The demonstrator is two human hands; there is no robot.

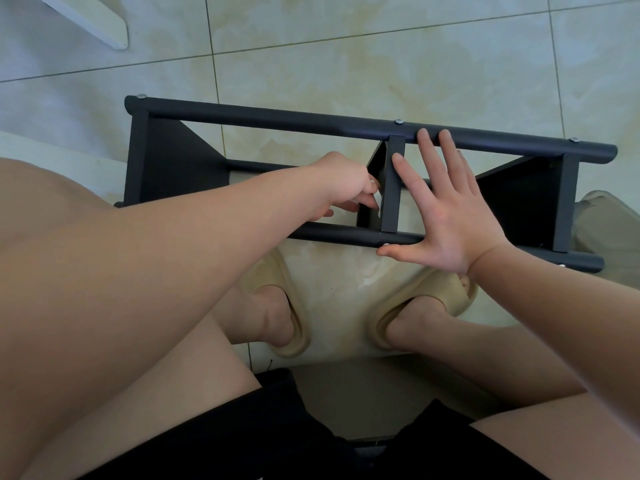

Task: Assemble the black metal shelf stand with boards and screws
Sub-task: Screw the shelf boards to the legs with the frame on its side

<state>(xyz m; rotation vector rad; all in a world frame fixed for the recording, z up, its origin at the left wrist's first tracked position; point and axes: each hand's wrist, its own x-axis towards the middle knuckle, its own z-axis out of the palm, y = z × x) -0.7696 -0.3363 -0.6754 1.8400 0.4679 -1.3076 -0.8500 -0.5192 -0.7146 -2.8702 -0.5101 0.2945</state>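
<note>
The black metal shelf stand (277, 117) lies on its side on the tiled floor, its two long tubes running left to right. Black boards are fixed at the left end (173, 161), the middle (391, 188) and the right end (519, 199). My right hand (446, 209) is spread flat with straight fingers, fingertips on the far tube and thumb on the near tube, beside the middle board. My left hand (343, 185) reaches between the tubes to the middle board's left face, fingers curled and pinching something small there; what it pinches is hidden. Silver screw heads (398, 121) show on the tubes.
My two feet in beige slippers (433, 299) stand just in front of the near tube. A white board (93, 19) lies at the top left. A translucent container (602, 216) sits at the stand's right end. Bare tiles stretch beyond the stand.
</note>
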